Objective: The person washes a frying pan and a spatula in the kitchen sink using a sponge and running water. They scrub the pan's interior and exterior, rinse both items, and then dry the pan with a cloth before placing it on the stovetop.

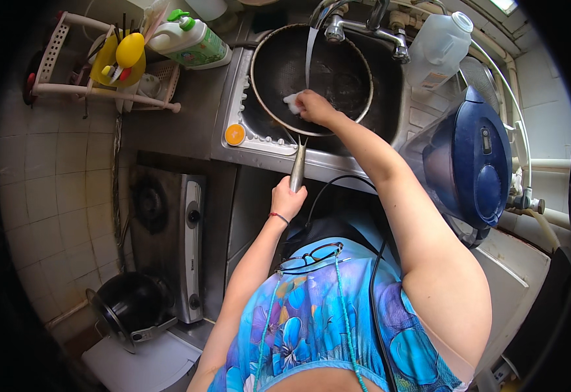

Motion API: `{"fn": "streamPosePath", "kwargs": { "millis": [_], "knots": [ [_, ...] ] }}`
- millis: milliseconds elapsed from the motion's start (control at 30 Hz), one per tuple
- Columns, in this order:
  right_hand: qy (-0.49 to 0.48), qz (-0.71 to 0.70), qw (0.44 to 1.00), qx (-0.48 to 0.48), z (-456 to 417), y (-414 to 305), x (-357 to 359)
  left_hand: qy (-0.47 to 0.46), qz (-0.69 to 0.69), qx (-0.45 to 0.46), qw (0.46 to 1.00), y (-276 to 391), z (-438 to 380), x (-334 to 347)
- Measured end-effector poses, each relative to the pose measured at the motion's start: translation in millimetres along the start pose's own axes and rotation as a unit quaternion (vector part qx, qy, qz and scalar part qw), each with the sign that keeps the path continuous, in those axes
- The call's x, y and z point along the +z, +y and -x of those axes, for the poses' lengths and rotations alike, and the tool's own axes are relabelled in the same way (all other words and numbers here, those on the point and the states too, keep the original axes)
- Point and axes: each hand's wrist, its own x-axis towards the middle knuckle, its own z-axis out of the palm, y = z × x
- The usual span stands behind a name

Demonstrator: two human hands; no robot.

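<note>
A dark frying pan (334, 68) with a pale worn rim rests over the stainless steel sink (388, 117), its inside facing up. My left hand (288, 198) is closed around the pan's metal handle (298, 164), which points towards my body. Inside the pan, my right hand (317, 109) pinches a white sponge or wad of cloth (292, 103) against the near left part of its surface. Water (309, 54) runs in a thin stream from the chrome faucet (337, 30) into the pan, just beyond my right fingers.
A white tray (265, 143) with an orange round piece (235, 134) lines the sink's left corner. Rightward stand a blue water filter pitcher (481, 161) and a translucent jug (437, 49). Detergent (192, 41) and a dish rack (104, 90) are left, above a gas stove (167, 235).
</note>
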Motion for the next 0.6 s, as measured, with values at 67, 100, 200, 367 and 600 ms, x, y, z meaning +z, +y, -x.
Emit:
{"fn": "streamPosePath", "kwargs": {
  "millis": [67, 100, 200, 367, 600],
  "knots": [
    [-0.01, 0.066, 0.997, 0.032, 2, 1, -5, 0.021, -0.023, 0.042, 0.999, 3, 0, 0],
    [-0.011, 0.108, 0.992, 0.056, 1, 0, -9, 0.029, -0.036, 0.054, 0.997, 5, 0, 1],
    [-0.03, 0.236, 0.968, 0.084, -2, 1, -25, 0.054, -0.032, 0.089, 0.994, 10, 1, 4],
    [-0.039, 0.384, 0.901, 0.196, -3, 22, -62, 0.039, -0.021, 0.07, 0.997, 11, 0, 5],
    [-0.057, 0.382, 0.889, 0.245, 1, 36, -85, 0.023, 0.017, 0.084, 0.996, 6, -5, 5]
  ]
}}
